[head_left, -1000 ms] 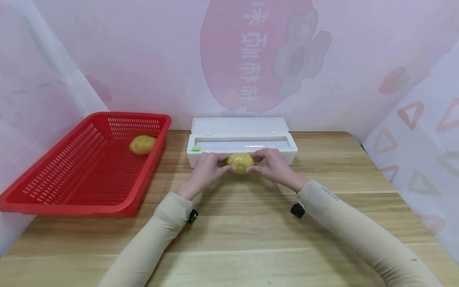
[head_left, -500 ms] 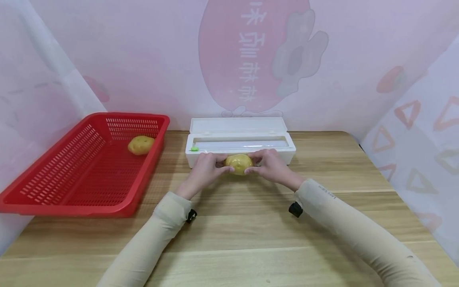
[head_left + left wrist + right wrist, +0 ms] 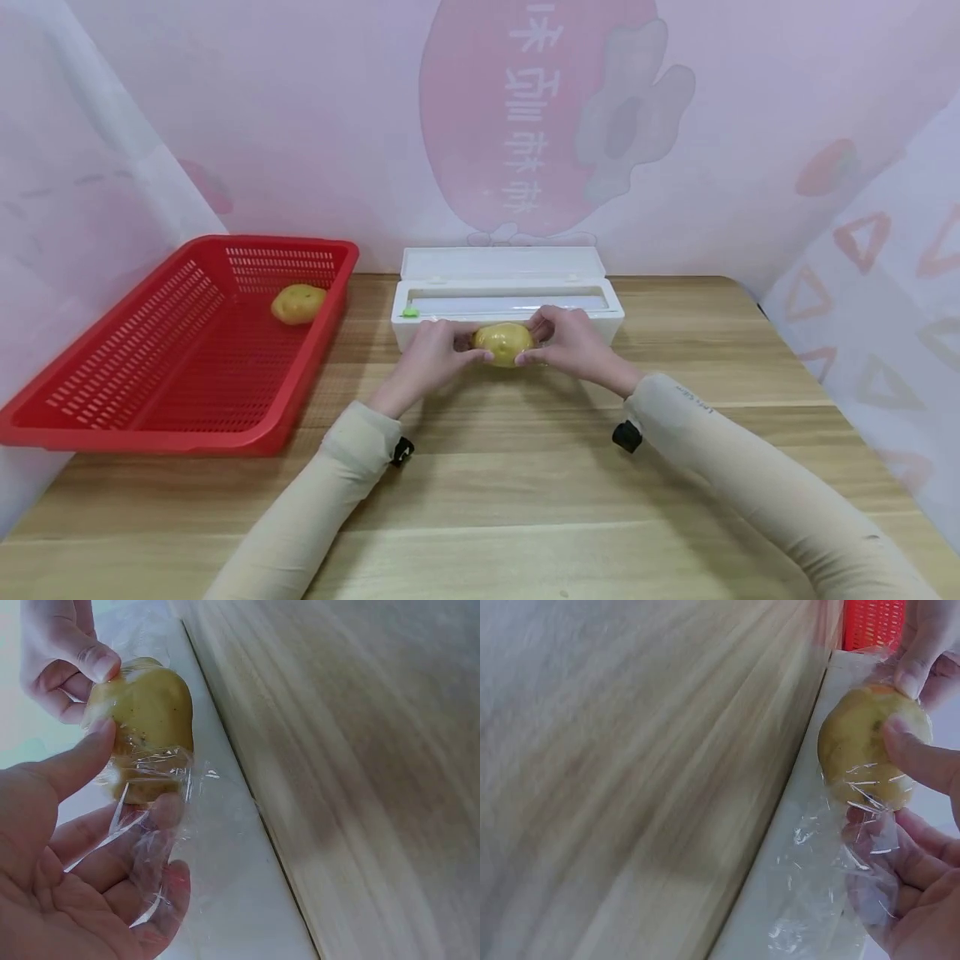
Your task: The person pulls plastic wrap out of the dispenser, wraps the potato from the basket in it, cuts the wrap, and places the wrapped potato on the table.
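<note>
A yellow potato is held between both hands, just in front of the white cling film dispenser. Clear cling film covers part of the potato and trails in loose folds toward the fingers in both wrist views. My left hand grips the potato's left end, its thumb on the near face. At the other end my right hand pinches it, thumb in front and fingers behind. Film drapes over the curled fingers of the left hand. The dispenser's lid is flipped back, showing the roll inside.
A red plastic basket stands on the left of the wooden table, with another potato inside it. A small green slider sits at the dispenser's left front edge. A printed wall rises right behind the table.
My right hand has shifted slightly right and its knuckles have risen a little. The left hand keeps its hold, and the potato stays nearly in place.
</note>
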The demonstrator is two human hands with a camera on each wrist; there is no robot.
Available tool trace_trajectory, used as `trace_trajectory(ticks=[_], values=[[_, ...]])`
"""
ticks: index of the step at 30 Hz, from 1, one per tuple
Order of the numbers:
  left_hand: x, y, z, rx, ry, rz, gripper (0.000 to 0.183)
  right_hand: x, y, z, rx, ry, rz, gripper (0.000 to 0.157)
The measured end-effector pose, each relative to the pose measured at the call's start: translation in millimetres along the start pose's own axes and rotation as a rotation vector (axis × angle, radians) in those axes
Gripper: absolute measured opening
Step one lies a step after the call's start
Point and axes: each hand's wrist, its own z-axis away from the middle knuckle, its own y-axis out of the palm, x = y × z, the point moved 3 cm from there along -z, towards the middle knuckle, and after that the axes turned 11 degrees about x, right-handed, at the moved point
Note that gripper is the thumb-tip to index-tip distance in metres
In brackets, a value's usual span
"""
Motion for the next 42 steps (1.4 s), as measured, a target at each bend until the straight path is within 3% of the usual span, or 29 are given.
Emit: trace_trajectory(ticks=[7, 10, 20, 42], values=[[-0.4, 1.9, 0.8, 0.015, -0.058, -0.029, 0.046, 5, 0.1, 2, 0.017, -0.070, 0.353, 0.054], [-0.5, 3.4, 0.7, 0.017, -0.056, -0.077, 0.046, 6, 1.6, 1, 0.023, -0.100, 0.432, 0.052], [1.7, 9.7, 0.9, 0.023, -0.022, -0.177, 0.038, 7, 6.2, 1, 0.137, -0.093, 0.462, 0.037], [-8.2, -0.3, 4.7, 0.111, -0.056, -0.154, 0.032, 14, 1.9, 7, 0.157, -0.077, 0.462, 0.043]])
